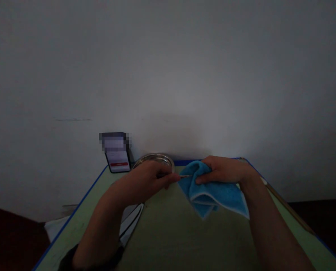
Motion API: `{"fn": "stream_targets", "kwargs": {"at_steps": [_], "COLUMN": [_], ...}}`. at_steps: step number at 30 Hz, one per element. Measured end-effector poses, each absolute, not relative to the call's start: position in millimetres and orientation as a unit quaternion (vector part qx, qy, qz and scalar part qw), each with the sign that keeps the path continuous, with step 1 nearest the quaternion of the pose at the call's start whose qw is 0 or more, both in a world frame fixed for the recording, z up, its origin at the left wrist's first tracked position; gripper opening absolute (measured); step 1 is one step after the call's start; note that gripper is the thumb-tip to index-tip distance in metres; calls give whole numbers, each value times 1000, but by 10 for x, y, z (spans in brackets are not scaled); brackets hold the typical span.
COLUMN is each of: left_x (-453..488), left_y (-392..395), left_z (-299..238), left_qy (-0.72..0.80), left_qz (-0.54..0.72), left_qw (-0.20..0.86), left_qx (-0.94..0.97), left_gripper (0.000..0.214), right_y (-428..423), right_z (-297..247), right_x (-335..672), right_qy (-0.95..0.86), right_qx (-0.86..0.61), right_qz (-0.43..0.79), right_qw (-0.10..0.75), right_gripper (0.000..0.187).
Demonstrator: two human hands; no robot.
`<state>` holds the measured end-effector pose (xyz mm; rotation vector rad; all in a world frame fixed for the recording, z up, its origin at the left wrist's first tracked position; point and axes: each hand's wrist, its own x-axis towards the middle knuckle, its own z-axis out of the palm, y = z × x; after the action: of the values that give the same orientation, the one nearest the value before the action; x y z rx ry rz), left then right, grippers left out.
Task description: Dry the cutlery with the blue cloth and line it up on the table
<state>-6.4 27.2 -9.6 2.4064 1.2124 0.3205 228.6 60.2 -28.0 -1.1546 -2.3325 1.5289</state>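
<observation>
My left hand (153,177) is closed on one end of a thin metal utensil (186,176), pinching it between thumb and fingers. The utensil's other end runs into a blue cloth (196,192) with a pale edge, so its kind cannot be told. Gripping that cloth is my right hand (218,170), with the thumb on top and the fabric folded around the utensil. Loose corners of the cloth hang down over the table. Behind my left hand stands a round metal bowl or dish (168,160), partly hidden by the hand.
A phone (117,154) leans against the wall (168,75) at the table's back left. Under my left forearm lies a white item with black stripes (132,222). The pale green table (185,241) has a blue edge and meets the wall at the back.
</observation>
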Motion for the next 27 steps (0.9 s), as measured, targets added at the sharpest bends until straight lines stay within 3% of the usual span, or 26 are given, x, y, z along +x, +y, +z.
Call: {"fn": "stream_targets", "kwargs": {"at_steps": [5, 8, 15, 19, 21, 23, 27], "left_x": [-173, -216, -269, -67, 78, 187, 211], "left_y": [274, 269, 280, 281, 276, 269, 251], "left_z": [-74, -51, -29, -79, -123, -159, -179], "left_qy": [422, 416, 465, 483, 470, 460, 449], "left_qz": [97, 119, 165, 219, 240, 247, 208], "left_qw": [273, 302, 260, 231, 222, 223, 257], "left_qx": [859, 850, 830, 816, 820, 823, 830], "left_gripper": [44, 42, 39, 37, 38, 40, 43], "right_y": [573, 538, 552, 655, 695, 712, 703], "right_z": [-248, -212, -183, -288, -348, -385, -380], "right_x": [2187, 2207, 2229, 2051, 1943, 1865, 1855], "right_qy": [-767, -759, -750, -641, -554, -499, -517], "right_qx": [-332, -326, -410, -473, -465, -436, -414], "right_qz": [548, 563, 452, 375, 397, 445, 469], "right_qw": [1, 30, 256, 474, 565, 603, 584], "right_gripper": [22, 24, 31, 34, 36, 37, 35]}}
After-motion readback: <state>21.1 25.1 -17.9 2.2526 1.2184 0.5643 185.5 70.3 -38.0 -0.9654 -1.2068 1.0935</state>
